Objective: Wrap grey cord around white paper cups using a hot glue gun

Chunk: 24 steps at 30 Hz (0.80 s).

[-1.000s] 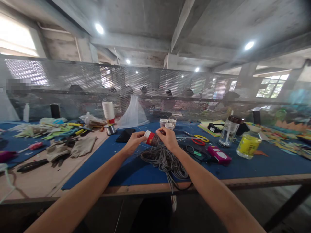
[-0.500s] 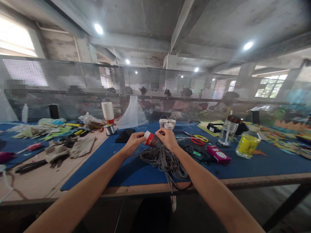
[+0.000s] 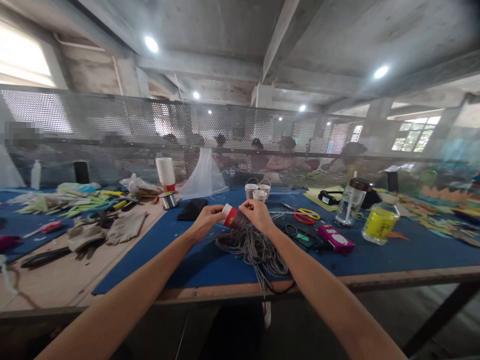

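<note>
A red and white paper cup [image 3: 230, 214] lies tilted between my hands, its right part wrapped in grey-brown cord. My left hand [image 3: 208, 220] grips the white end of the cup between thumb and fingers. At the wrapped end, my right hand [image 3: 258, 215] is closed, its fingertips pinched together on the cord; the exact strand is too small to make out. Beneath the cup, a loose tangle of grey cord [image 3: 258, 252] spreads over the blue mat [image 3: 187, 272], and some strands hang past the table's front edge.
Behind my hands stand small cups with handles [image 3: 259, 194]. To the right lie scissors [image 3: 305, 216], a purple box [image 3: 336, 239], a glass bottle [image 3: 349, 202] and a yellow-labelled bottle [image 3: 381, 220]. Leftward are a phone [image 3: 191, 209], wire spool [image 3: 168, 200], stacked paper cups [image 3: 165, 171] and gloves [image 3: 126, 227].
Both hands keep their hold on the cup and cord, with hardly any movement. The whole view has shifted very slightly.
</note>
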Motion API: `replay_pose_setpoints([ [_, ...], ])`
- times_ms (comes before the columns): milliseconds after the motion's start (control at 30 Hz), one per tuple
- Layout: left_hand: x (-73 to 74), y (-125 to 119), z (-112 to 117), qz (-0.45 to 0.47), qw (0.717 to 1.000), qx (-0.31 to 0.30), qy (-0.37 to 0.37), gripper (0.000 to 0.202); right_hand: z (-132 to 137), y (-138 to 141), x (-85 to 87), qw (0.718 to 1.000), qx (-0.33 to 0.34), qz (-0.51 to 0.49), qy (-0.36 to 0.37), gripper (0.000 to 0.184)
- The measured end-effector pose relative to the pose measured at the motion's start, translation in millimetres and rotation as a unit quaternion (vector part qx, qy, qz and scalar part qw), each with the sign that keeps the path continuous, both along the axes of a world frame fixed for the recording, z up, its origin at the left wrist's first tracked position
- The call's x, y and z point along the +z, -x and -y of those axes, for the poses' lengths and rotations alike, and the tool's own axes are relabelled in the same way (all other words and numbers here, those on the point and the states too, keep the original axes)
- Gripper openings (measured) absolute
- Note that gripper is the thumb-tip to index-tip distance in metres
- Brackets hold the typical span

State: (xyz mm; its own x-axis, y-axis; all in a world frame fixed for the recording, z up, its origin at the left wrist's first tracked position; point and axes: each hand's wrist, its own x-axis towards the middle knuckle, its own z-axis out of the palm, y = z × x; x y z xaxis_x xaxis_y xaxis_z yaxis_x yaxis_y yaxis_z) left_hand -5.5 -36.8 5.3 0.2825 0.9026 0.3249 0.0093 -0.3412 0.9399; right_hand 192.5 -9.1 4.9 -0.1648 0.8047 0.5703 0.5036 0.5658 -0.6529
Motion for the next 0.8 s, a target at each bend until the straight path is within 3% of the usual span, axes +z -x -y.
replay_pose_setpoints([
  [200,-2.6,3,-6,0.006,1.000,0.022,0.000,0.023,-3,-4,0.0,0.999,0.028,-0.016,0.011,0.033],
  [367,-5.4,7,-13,0.081,0.996,0.042,0.018,0.026,1,-4,1.2,0.999,0.017,-0.024,0.037,0.051],
  [500,-4.0,6,-11,0.116,0.992,0.043,0.029,0.028,1,0,-3.4,0.999,0.035,-0.004,0.029,0.052],
  [633,-2.5,5,-10,0.126,0.991,0.028,0.022,0.029,-1,2,-6.2,1.000,0.013,0.006,0.014,0.057],
  [800,-5.2,7,-15,0.146,0.989,0.015,0.021,0.024,1,2,-5.4,0.998,0.062,-0.017,0.006,0.052],
])
